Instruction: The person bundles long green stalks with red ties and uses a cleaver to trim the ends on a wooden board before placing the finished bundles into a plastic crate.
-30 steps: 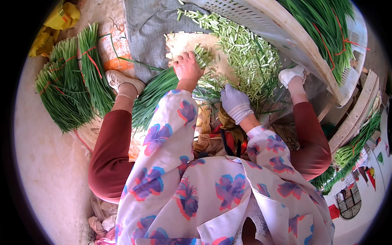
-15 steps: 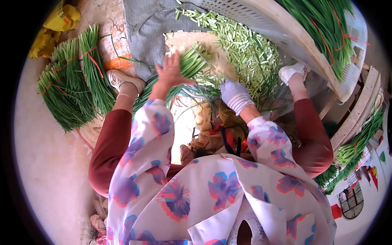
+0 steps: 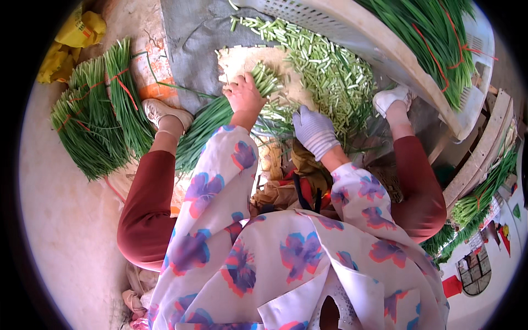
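Observation:
My bare left hand (image 3: 245, 98) is closed on a bunch of long green chives (image 3: 206, 135), their pale cut ends (image 3: 267, 80) pointing up and right. My right hand (image 3: 314, 133), in a grey-white glove, is closed on what appears to be a knife; its blade is hard to make out among the stalks. Short chopped pale stems (image 3: 335, 71) are heaped beyond both hands on a tan board (image 3: 242, 55) and grey sheet (image 3: 190, 33).
Tied chive bundles (image 3: 93, 115) lie by my left foot (image 3: 165, 115). A white plastic crate (image 3: 401, 55) with more bundles stands at upper right, near my right foot (image 3: 388, 102). A wooden edge (image 3: 478, 148) is at the right, yellow sacks (image 3: 77, 30) at upper left.
My left hand moved left with fingers spread on the chives, then came back right and closed on the bunch. My right hand has shifted only slightly.

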`<state>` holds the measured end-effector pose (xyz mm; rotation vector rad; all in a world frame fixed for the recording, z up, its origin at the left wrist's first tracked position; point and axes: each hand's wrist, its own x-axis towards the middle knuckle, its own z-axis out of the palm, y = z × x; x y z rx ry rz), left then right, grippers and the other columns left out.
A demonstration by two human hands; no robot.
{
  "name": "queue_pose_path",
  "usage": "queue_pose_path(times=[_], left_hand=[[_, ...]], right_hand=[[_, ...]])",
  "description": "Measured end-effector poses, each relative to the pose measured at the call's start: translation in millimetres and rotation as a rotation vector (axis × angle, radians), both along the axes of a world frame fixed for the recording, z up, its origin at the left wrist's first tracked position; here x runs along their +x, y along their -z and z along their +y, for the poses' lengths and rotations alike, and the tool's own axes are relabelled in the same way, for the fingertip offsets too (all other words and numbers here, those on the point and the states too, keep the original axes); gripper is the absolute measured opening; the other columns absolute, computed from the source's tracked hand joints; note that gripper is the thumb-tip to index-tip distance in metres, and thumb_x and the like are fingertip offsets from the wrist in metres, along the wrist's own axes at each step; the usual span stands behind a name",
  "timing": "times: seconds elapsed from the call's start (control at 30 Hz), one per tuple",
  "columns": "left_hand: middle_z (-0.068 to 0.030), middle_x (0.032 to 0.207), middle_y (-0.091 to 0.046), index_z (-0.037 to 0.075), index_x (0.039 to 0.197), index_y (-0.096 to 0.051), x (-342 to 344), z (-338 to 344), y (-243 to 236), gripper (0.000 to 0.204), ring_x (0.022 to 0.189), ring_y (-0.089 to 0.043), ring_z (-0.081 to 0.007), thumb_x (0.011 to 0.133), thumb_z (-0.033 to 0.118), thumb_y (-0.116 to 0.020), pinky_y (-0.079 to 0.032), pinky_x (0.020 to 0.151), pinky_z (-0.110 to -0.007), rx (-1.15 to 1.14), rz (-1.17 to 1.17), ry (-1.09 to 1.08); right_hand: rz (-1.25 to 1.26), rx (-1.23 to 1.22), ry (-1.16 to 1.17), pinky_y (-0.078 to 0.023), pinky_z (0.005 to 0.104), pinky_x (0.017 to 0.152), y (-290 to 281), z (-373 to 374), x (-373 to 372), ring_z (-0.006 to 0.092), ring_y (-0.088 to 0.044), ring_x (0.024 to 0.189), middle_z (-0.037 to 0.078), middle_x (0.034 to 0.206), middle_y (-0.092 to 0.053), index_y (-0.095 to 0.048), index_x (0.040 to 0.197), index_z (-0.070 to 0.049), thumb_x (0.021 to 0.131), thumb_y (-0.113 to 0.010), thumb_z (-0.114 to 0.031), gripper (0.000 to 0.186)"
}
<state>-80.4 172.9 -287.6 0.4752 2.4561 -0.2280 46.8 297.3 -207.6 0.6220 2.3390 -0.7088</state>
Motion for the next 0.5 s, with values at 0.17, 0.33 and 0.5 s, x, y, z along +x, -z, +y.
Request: queue_pose_path(times=[0.17,0.33,0.5], left_hand=[[-0.0093,0.115,-0.055,0.010,0.124,-0.048,0.2,-3.8,4.2,0.082,0.109,-0.056,-0.0301,0.060,0.048,-0.083,-0.044,0.091,-0.049,0.046,0.069,0.033],[-0.0060,0.116,-0.055,0.011,0.125,-0.049,-0.2,-5.1,6.7,0.079,0.109,-0.055,-0.0285,0.062,0.044,-0.083,-0.042,0.092,-0.054,0.066,0.044,0.009],[-0.0060,0.116,-0.055,0.011,0.129,-0.047,-0.7,-4.1,11.6,0.082,0.109,-0.055,-0.0284,0.062,0.043,-0.082,-0.041,0.091,-0.054,0.060,0.020,-0.002]], right_hand=[[0.004,0.003,-0.058,-0.053,0.0495,0.064,6.0,2.0,-3.9,0.0387,-0.066,0.068,0.021,0.073,-0.066,-0.058,0.091,-0.003,0.091,-0.048,-0.027,0.026],[-0.027,0.039,-0.099,-0.054,0.0468,0.063,5.3,-3.1,-2.9,0.0360,-0.068,0.069,0.018,0.074,-0.068,-0.058,0.092,-0.003,0.091,-0.049,-0.023,0.022],[-0.105,0.060,-0.107,-0.055,0.0458,0.064,8.3,-8.0,-3.4,0.0355,-0.069,0.071,0.019,0.074,-0.068,-0.057,0.095,-0.002,0.089,-0.048,-0.017,0.018]])
